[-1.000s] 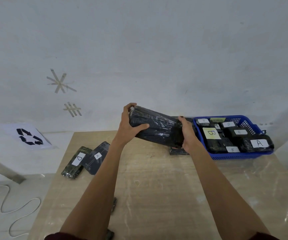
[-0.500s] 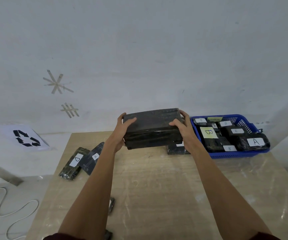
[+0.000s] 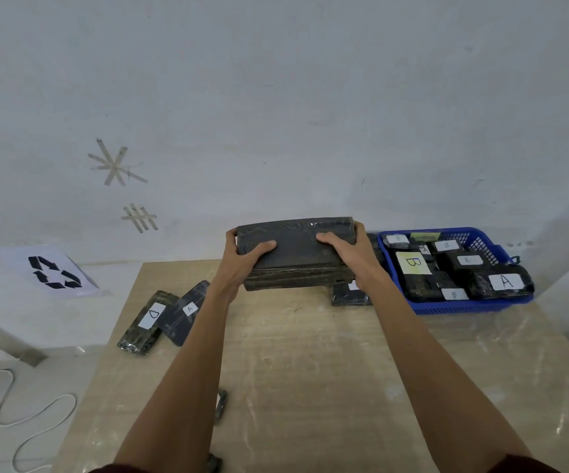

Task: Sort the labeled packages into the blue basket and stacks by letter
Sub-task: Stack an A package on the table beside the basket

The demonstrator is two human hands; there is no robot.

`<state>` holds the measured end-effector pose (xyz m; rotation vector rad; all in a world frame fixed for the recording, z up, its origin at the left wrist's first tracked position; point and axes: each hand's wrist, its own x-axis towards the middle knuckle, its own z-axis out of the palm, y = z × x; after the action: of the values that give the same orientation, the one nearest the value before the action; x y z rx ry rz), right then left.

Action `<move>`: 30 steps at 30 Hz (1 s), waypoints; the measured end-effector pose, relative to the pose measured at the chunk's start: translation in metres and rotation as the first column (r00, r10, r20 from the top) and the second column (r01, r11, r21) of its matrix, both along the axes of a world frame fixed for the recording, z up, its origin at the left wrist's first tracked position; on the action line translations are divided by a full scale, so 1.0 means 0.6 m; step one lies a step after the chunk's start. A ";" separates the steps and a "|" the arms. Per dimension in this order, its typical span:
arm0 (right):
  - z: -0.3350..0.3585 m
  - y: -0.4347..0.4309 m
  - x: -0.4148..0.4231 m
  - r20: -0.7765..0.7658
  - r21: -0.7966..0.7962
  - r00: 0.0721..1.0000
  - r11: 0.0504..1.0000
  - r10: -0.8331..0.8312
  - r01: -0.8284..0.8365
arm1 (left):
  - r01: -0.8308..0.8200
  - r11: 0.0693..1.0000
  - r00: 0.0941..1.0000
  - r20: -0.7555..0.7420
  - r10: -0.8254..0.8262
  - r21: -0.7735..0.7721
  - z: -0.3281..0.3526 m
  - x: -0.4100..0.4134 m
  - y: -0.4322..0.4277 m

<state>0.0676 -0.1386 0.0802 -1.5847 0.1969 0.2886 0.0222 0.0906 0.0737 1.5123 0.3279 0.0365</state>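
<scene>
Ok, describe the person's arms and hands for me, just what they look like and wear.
Both forearms are bare. The left hand and right hand wear no gloves; no ring, watch or wristband shows. A dark red left sleeve and right sleeve just peek in at the frame's bottom edge.

arms: both stretched forward | left hand: grips black package left end | right hand: grips right end

A pale, scuffed wall is seen behind a light wooden table. Two tape marks are stuck to the wall, a star above a hash. A recycling sign is seen lower left. A white cable is looped on the pale floor.
</scene>
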 end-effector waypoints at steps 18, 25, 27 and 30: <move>-0.006 -0.005 0.005 0.064 -0.027 0.998 1.000 0.000 0.002 | 0.007 0.995 1.000 -0.002 -0.007 -0.100 -0.006 0.009 0.001; -0.003 -0.007 0.021 0.054 -0.080 0.998 0.996 0.041 -0.037 | -0.005 0.983 1.000 -0.025 0.000 -0.181 -0.014 0.009 0.001; -0.002 -0.007 0.024 0.041 -0.113 0.997 0.992 0.060 -0.055 | -0.001 0.979 1.000 -0.028 -0.005 -0.202 -0.014 0.007 0.002; -0.008 -0.010 0.021 0.075 -0.167 0.994 0.984 0.083 -0.070 | -0.008 0.983 0.999 -0.038 0.001 -0.182 -0.009 0.005 0.004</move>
<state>0.0803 -0.1448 0.0754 -1.7663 0.0983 0.2724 0.0255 0.0930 0.0683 1.3322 0.3551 -0.0182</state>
